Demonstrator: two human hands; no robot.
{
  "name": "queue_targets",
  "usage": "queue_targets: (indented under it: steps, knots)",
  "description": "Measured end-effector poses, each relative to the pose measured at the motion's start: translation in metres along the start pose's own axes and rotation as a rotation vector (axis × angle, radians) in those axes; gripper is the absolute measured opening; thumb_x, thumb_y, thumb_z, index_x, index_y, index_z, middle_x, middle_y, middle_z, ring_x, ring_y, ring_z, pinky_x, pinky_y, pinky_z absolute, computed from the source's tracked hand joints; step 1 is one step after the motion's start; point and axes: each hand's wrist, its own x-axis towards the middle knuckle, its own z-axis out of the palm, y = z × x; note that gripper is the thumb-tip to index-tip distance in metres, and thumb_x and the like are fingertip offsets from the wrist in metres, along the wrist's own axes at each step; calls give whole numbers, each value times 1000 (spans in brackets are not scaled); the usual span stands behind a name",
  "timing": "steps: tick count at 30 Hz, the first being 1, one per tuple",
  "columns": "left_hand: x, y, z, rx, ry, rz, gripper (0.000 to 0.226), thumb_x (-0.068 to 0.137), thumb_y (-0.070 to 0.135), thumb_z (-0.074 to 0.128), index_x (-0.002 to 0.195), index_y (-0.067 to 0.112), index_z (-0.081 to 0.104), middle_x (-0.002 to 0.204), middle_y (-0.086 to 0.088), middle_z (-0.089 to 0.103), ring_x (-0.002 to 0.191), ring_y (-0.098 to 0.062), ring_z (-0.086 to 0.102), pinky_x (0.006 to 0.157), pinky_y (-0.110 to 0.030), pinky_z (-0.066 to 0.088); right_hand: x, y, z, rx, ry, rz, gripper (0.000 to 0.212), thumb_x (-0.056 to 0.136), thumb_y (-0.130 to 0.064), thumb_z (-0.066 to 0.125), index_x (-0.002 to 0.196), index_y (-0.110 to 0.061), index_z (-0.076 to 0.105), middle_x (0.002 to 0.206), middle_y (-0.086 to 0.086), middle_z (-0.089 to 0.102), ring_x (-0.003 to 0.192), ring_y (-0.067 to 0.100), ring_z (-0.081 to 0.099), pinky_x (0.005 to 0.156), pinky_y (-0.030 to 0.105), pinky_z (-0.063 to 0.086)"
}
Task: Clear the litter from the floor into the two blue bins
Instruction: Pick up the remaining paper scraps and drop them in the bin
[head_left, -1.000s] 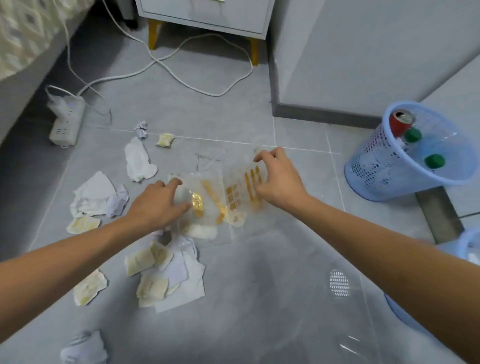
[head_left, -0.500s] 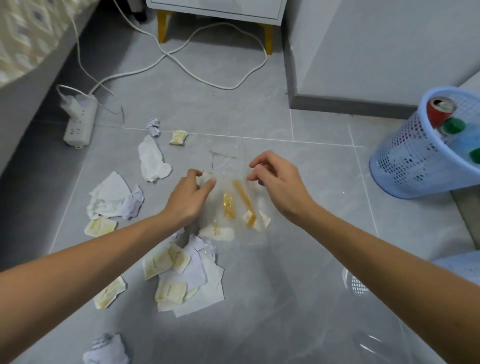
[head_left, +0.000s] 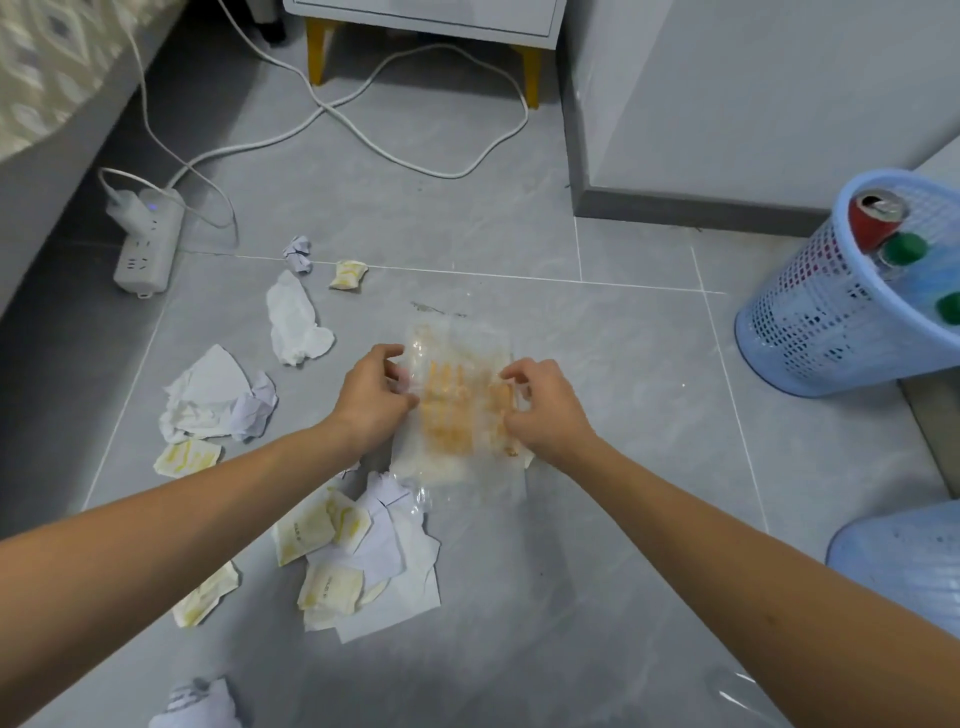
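A clear plastic wrapper with gold print (head_left: 457, 410) is held above the grey tiled floor between both hands. My left hand (head_left: 371, 402) pinches its left edge and my right hand (head_left: 545, 405) pinches its right edge. Torn white and yellow paper scraps (head_left: 348, 561) lie on the floor under and left of my arms, with crumpled white tissues (head_left: 296, 325) further left. One blue mesh bin (head_left: 810, 322) stands at the right, holding a red can and green-capped bottles. A second blue bin (head_left: 904, 561) shows at the lower right edge.
A white power strip (head_left: 148, 244) with a plugged adapter lies at the left, its cables (head_left: 415, 156) looping across the floor toward a white cabinet on yellow legs (head_left: 317, 49). A grey wall corner (head_left: 675, 202) juts in behind the right bin. More clear plastic (head_left: 737, 691) lies bottom right.
Both hands have gathered the clear wrapper, lifted it and spread it between them. The view has shifted so the bin sits further right.
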Motion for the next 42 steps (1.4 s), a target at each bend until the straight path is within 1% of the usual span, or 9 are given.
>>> queue_targets:
  steps: [3,6,12,20,26,29,32,36,42]
  knots:
    - [-1,4,1,-135,-44,32,27,83,-10,70,105,6,67,86,-1,60,75,-16,55,79,-29,50,0,12,-8,121,47,210,53,83,-16,72,132,-18,52,117,1,57,106,19,60,87,34,52]
    - [-7,14,-4,-202,-99,89,28,85,-11,71,89,17,70,85,-2,63,77,-15,59,77,-27,54,-2,21,-17,291,-19,252,46,87,-11,72,131,-11,57,91,4,63,85,20,65,81,35,57]
    - [-14,22,-18,-202,-270,192,18,95,6,66,101,22,63,89,-9,58,77,-18,57,69,-33,49,-17,23,-44,589,-180,171,25,97,-7,64,121,-13,62,85,15,60,77,26,63,65,40,61]
    - [-36,45,-20,-397,-309,70,14,97,-3,59,99,10,65,68,7,66,56,-5,60,46,-12,43,-26,13,-65,980,-289,171,31,98,8,47,119,0,69,119,22,72,101,31,72,85,41,62]
    - [-31,54,-32,-561,-435,-65,38,94,2,37,109,-3,72,118,-16,71,92,-21,68,74,-29,57,-28,4,-83,986,-326,155,26,94,-11,53,101,3,74,111,17,72,100,32,72,86,44,58]
    - [-29,59,-30,-496,-476,9,24,98,15,58,113,4,73,117,-11,72,100,-22,66,87,-34,53,-27,4,-88,794,-229,91,15,87,-1,73,103,-4,74,112,16,69,102,26,72,81,36,59]
    - [-32,72,-18,-325,-409,103,25,84,-1,76,107,9,74,95,-2,73,86,-17,68,78,-26,56,-30,6,-95,721,-123,55,23,83,2,78,105,-5,74,121,19,66,101,24,72,80,35,60]
    - [-34,112,0,-262,-325,190,29,80,-9,76,101,11,77,88,0,71,74,-13,62,78,-30,56,-44,5,-121,699,22,8,21,82,1,80,97,-12,77,117,14,65,95,22,73,81,39,62]
    - [-43,217,78,-171,-524,351,31,80,-5,78,104,14,78,84,4,71,79,-15,63,81,-27,56,-107,41,-231,662,241,15,23,83,1,79,102,-12,76,121,9,65,97,25,74,81,39,62]
